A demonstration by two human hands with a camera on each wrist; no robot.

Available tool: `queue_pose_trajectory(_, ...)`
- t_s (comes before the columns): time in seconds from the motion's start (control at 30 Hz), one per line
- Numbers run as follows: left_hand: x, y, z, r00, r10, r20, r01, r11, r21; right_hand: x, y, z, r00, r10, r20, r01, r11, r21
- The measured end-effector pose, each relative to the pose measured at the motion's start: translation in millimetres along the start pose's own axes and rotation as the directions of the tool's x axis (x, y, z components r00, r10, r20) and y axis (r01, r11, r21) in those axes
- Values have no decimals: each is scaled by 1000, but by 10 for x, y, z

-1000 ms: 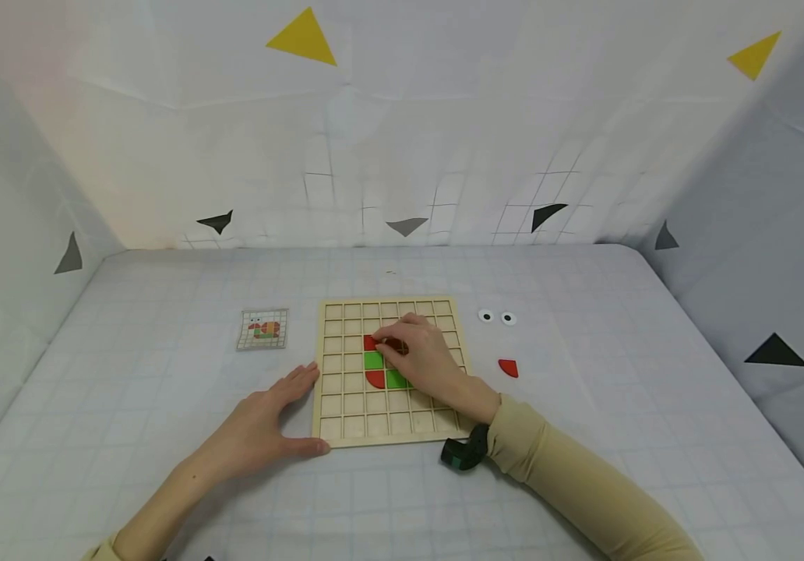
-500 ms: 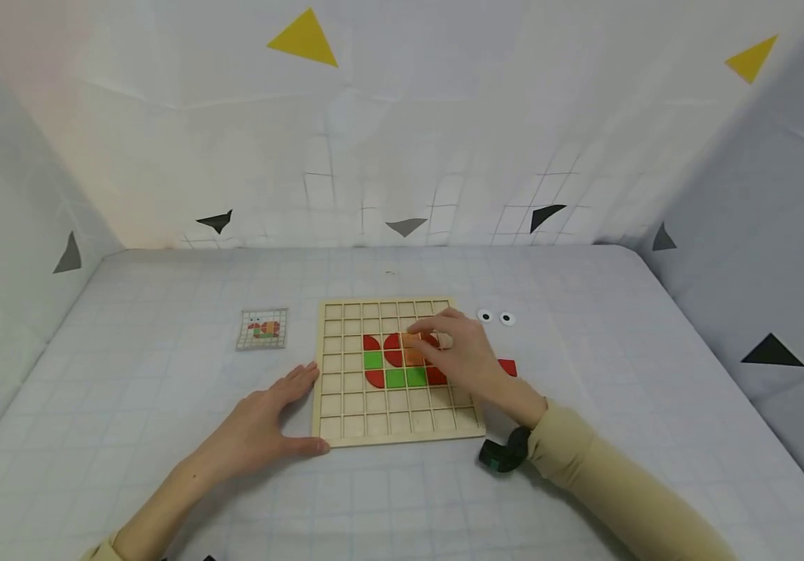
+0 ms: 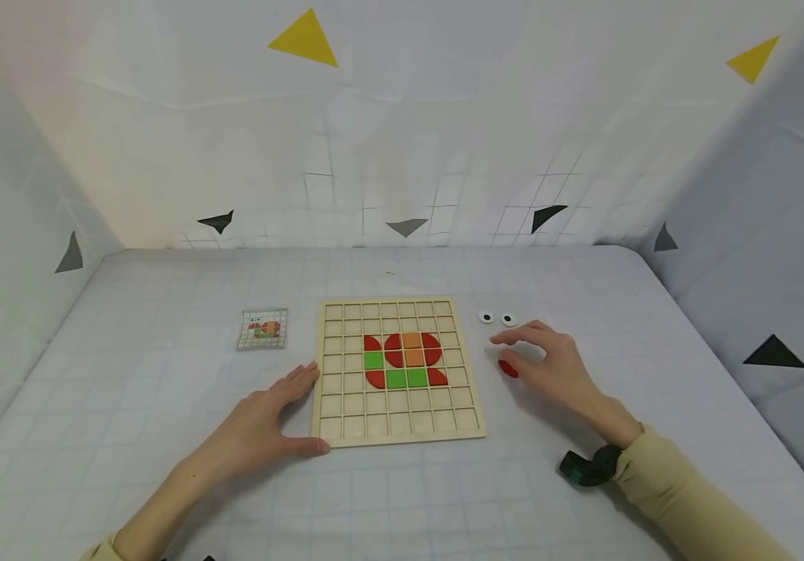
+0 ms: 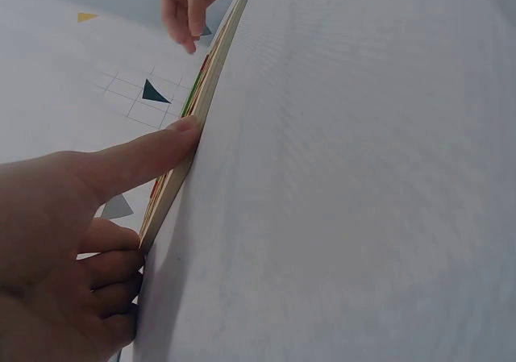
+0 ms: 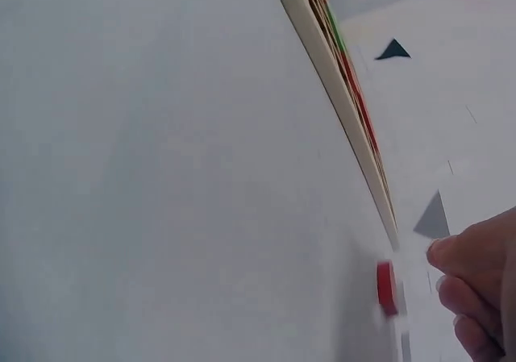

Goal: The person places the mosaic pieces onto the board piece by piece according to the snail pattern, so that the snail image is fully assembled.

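Note:
My left hand [image 3: 272, 425] rests at the left side of a wooden grid board [image 3: 388, 425]. Its thumb touches the near-left corner and its fingertips meet the left edge. Set into the board are red rounded pieces [image 3: 393, 351], orange squares [image 3: 414, 358] and green squares [image 3: 396, 379]. Right of the board, my right hand [image 3: 559, 370] hovers with thumb and index finger apart over a loose red quarter-circle piece [image 3: 509, 368], partly hidden by the thumb. In the right wrist view that red piece [image 5: 386, 289] lies on the table, apart from the fingertips.
Two googly eyes [image 3: 497, 318] lie just beyond the right hand. A small picture card [image 3: 262, 329] with a coloured grid figure lies left of the board. A black wrist device [image 3: 590, 467] is on the right wrist. White sheet walls [image 3: 402, 140] surround the table.
My right hand has moved right, from over the board's pieces to the loose red piece, uncovering the coloured figure. My left hand has stayed at the board's edge.

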State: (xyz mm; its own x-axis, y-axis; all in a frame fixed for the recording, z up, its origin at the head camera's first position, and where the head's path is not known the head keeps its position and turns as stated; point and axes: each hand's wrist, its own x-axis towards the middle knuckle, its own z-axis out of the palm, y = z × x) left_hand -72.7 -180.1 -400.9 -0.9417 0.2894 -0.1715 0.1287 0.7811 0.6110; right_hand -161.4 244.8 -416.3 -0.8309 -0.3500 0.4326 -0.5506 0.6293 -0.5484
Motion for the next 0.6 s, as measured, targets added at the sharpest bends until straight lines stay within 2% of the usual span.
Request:
queue_pose_trajectory(0.17, 5, 4, 4, 1000, -4, 5, 4, 1000, 3, -136, 194, -82, 1000, 21, -3, -21, 1000, 12)
queue_pose_trajectory(0.3, 11, 13, 4, 1000, -5, 8, 5, 1000, 3, -201, 288, -96, 999, -3, 48, 1, 999, 36)
queue_pose_trajectory(0.5, 9, 17, 0, 1000, -6, 6, 6, 1000, 12, -214, 296, -72, 985, -67, 156, 49, 992, 115)
queue_pose_trajectory(0.6, 9, 15, -2, 1000, -11, 6, 11, 1000, 20, -214, 274, -57, 982, -76, 170, 54, 991, 126)
